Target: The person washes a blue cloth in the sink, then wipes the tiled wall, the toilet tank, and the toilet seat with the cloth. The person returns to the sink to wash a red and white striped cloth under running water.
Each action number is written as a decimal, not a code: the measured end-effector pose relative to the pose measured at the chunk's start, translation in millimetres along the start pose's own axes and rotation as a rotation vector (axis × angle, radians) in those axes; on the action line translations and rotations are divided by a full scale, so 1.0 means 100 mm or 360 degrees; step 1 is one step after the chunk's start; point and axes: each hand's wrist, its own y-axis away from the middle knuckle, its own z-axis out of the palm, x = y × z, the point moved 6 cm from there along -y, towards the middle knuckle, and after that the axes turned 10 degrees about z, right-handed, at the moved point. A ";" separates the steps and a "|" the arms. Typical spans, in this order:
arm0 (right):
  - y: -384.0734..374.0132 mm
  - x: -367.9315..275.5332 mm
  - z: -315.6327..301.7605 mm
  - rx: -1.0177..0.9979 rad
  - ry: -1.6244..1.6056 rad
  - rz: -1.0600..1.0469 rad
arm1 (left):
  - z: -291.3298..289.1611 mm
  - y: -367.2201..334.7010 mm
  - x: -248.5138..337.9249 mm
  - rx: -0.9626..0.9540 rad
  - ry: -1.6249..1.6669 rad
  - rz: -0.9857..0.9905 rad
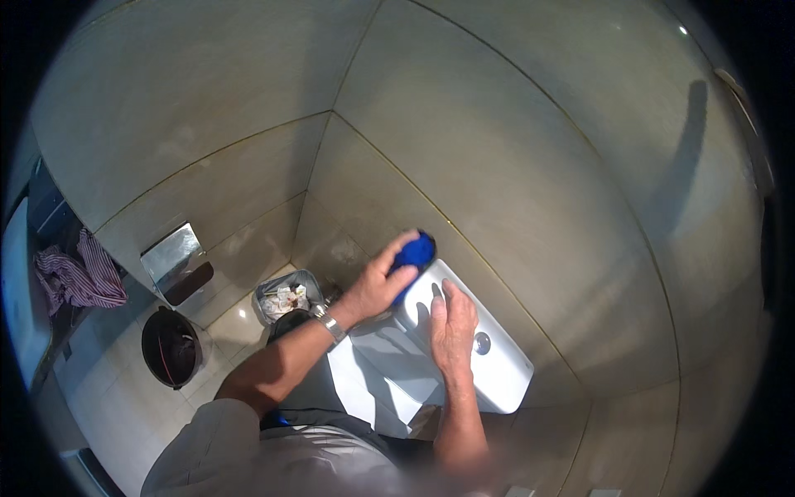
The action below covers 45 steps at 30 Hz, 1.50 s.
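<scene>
Head view: left hand (383, 284) grasps blue cloth (418, 252), likely soft, light; grip its middle. Right hand (455, 330), unclenched, over tank (502, 377).

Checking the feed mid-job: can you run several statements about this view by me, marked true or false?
1. The left hand grips a blue item. True.
2. The watch is on the right wrist. False: the watch is on the left wrist.
3. The right hand is over the white toilet tank. True.
4. The dark bucket stands on the tank. False: the bucket is on the floor.
5. The tank's flush button is round. True.
</scene>
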 end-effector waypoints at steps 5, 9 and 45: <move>-0.03 -0.16 0.21 0.0034 0.0174 -0.0118 | 0.17 0.61 -0.61 0.0219 0.0188 -0.0548; -0.01 -0.15 0.21 0.0056 0.0335 -0.0086 | 0.22 1.00 -1.24 0.0173 0.0015 -0.0747; 0.53 1.06 -1.01 0.0740 -0.1426 0.0681 | 1.25 -0.15 0.74 -0.1406 -0.0435 0.0442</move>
